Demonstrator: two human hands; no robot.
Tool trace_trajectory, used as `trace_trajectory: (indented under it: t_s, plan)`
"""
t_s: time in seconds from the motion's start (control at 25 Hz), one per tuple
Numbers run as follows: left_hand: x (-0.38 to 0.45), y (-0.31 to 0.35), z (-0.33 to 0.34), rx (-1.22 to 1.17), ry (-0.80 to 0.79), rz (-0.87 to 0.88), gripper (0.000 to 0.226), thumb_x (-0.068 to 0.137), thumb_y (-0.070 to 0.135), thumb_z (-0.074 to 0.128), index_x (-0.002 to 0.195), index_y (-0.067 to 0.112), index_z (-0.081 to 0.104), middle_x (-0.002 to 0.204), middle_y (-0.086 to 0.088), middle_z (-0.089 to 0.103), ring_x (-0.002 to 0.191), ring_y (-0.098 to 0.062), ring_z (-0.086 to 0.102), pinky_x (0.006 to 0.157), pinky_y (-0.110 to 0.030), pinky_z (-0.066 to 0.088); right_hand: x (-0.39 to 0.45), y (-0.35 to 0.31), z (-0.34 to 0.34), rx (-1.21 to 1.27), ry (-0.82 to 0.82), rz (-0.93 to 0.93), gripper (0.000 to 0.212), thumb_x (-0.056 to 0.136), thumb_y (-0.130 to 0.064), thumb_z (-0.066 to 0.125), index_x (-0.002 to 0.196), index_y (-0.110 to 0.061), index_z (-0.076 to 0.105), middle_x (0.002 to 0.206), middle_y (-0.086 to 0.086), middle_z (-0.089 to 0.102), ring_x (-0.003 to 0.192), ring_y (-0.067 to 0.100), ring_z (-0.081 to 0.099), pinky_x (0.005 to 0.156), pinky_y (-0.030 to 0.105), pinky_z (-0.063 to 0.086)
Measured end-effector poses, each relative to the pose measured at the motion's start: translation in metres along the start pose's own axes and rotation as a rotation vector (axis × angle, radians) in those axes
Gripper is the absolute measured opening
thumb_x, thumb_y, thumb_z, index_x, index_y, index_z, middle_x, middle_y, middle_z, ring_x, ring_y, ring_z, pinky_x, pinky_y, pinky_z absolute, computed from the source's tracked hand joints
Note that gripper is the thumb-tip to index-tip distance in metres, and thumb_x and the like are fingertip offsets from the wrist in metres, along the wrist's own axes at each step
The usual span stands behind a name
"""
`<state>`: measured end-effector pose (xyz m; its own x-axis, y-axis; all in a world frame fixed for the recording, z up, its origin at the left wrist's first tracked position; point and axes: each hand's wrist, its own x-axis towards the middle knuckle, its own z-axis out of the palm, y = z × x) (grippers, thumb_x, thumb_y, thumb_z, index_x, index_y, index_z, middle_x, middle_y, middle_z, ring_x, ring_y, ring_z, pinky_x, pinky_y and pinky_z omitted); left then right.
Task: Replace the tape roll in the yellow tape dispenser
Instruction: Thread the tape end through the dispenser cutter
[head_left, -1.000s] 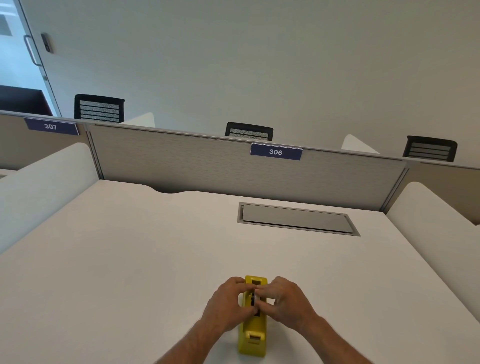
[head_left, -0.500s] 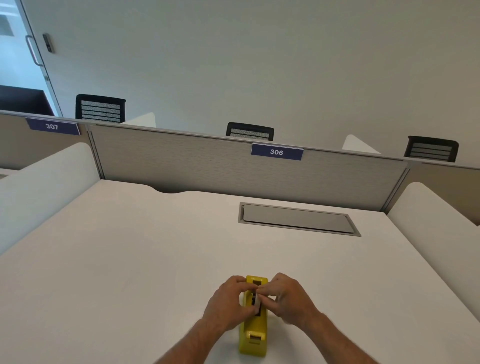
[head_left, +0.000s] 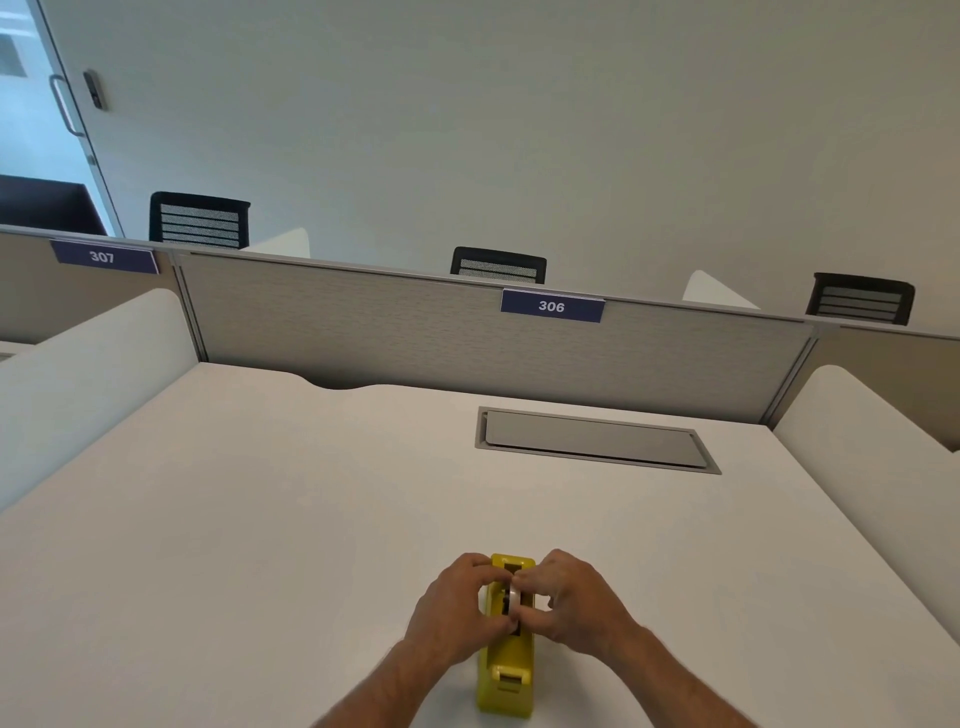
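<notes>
Tape roll (head_left: 514, 597) pinched between fingers of left hand (head_left: 457, 605) and right hand (head_left: 571, 597), sitting in yellow tape dispenser (head_left: 506, 670) slot.

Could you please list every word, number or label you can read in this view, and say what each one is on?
"306": blue plate on the top edge of the grey partition behind the desk.
"307": blue plate on the partition section to the left.
The yellow tape dispenser shows no readable text.
</notes>
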<state>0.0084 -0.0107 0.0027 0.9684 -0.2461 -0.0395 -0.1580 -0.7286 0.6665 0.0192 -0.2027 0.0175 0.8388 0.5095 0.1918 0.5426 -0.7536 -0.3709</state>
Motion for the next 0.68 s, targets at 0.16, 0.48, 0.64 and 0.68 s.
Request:
trace_trajectory:
  t_s: [0.16, 0.48, 0.64, 0.68]
  plan:
    - [0.0004, 0.0003, 0.0008, 0.005, 0.007, 0.006, 0.054, 0.07, 0.053, 0.075, 0.121, 0.044, 0.061, 0.135, 0.017, 0.049, 0.106, -0.003, 0.051, 0.094, -0.029, 0.052, 0.0015, 0.0013, -0.0005, 0.001, 0.011, 0.001, 0.02, 0.089, -0.04, 0.06, 0.098, -0.03, 0.075, 0.09, -0.016, 0.074, 0.084, 0.009, 0.053, 0.067, 0.03, 0.052]
    - [0.0018, -0.0008, 0.002, 0.018, 0.011, 0.0, 0.055, 0.069, 0.054, 0.077, 0.12, 0.043, 0.061, 0.134, 0.018, 0.05, 0.109, -0.004, 0.052, 0.095, -0.028, 0.052, 0.0036, 0.0056, 0.0033, 0.022, 0.029, 0.025, 0.019, 0.09, -0.039, 0.063, 0.103, -0.033, 0.075, 0.093, -0.016, 0.075, 0.087, 0.006, 0.055, 0.068, 0.027, 0.053]
    - [0.0014, -0.0014, 0.0022, 0.015, 0.019, 0.007, 0.053, 0.069, 0.055, 0.077, 0.118, 0.043, 0.061, 0.133, 0.018, 0.05, 0.109, -0.005, 0.052, 0.096, -0.028, 0.052, 0.0043, 0.0057, 0.0052, 0.001, 0.027, 0.023, 0.026, 0.085, -0.047, 0.061, 0.1, -0.031, 0.074, 0.092, -0.016, 0.074, 0.086, 0.005, 0.053, 0.067, 0.024, 0.054]
    - [0.0015, -0.0014, 0.0021, 0.014, 0.02, 0.009, 0.053, 0.068, 0.055, 0.077, 0.117, 0.043, 0.061, 0.133, 0.018, 0.05, 0.109, -0.004, 0.052, 0.096, -0.028, 0.052, 0.0036, 0.0051, 0.0054, -0.002, 0.028, 0.016, 0.027, 0.084, -0.048, 0.06, 0.1, -0.03, 0.073, 0.091, -0.016, 0.073, 0.085, 0.005, 0.053, 0.066, 0.024, 0.054]
